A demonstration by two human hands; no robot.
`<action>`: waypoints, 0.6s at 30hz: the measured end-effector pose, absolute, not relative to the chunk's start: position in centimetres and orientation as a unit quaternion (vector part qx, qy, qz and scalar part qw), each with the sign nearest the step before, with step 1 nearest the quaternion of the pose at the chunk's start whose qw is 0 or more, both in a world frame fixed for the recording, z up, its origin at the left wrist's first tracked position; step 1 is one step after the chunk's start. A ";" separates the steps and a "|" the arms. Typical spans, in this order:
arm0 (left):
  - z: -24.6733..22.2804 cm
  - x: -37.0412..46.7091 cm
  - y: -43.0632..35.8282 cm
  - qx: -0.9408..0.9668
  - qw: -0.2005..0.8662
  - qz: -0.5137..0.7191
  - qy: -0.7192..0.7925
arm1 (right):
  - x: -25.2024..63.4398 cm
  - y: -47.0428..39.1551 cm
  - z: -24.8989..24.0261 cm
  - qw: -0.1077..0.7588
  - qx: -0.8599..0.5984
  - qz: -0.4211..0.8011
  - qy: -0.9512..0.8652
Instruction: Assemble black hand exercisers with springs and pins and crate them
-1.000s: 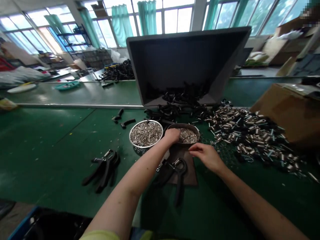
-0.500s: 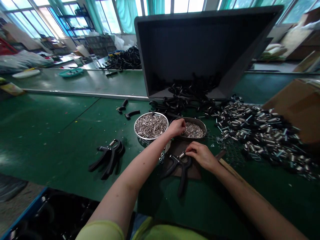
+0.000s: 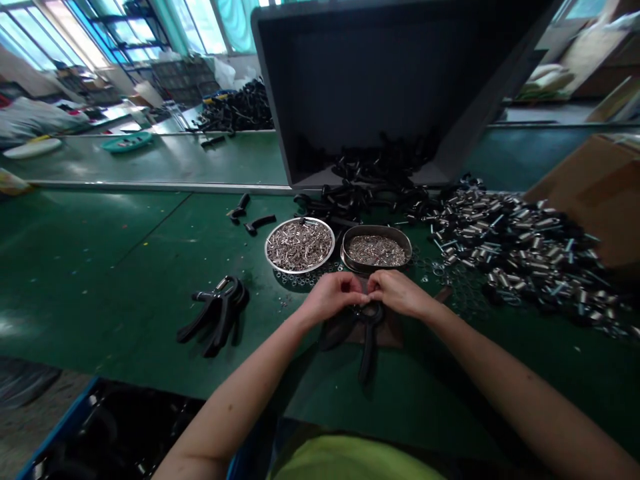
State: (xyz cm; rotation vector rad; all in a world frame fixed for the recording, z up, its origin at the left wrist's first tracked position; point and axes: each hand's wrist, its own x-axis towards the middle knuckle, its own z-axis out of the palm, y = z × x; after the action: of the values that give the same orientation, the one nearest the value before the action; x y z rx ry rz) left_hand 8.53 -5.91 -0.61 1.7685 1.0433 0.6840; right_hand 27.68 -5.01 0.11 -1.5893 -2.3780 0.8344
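One hand gripper [image 3: 369,333], two hands

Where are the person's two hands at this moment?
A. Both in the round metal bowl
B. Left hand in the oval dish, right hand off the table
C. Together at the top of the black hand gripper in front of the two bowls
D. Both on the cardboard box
C: the left hand and right hand meet over the head of the black hand gripper, on the near side of the round bowl and oval dish.
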 end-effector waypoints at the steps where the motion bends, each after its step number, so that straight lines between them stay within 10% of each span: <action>1: -0.8 8.5 -6.7 0.742 0.441 0.271 0.425 | 27.6 -5.0 0.0 0.082 -0.529 0.280 -0.797; 10: -2.1 9.4 -8.7 0.779 0.379 0.207 0.454 | 32.8 -10.8 -1.4 0.165 -0.571 0.172 -0.786; 18: -2.7 9.8 -6.6 0.739 0.465 0.134 0.470 | 42.2 -19.6 -4.8 0.075 -0.775 0.044 -0.626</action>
State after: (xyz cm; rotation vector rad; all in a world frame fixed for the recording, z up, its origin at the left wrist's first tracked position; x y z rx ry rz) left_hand 9.80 -6.65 -2.66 1.8140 1.1533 0.3285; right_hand 42.20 -19.56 -4.75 -2.3244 -1.8770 0.1333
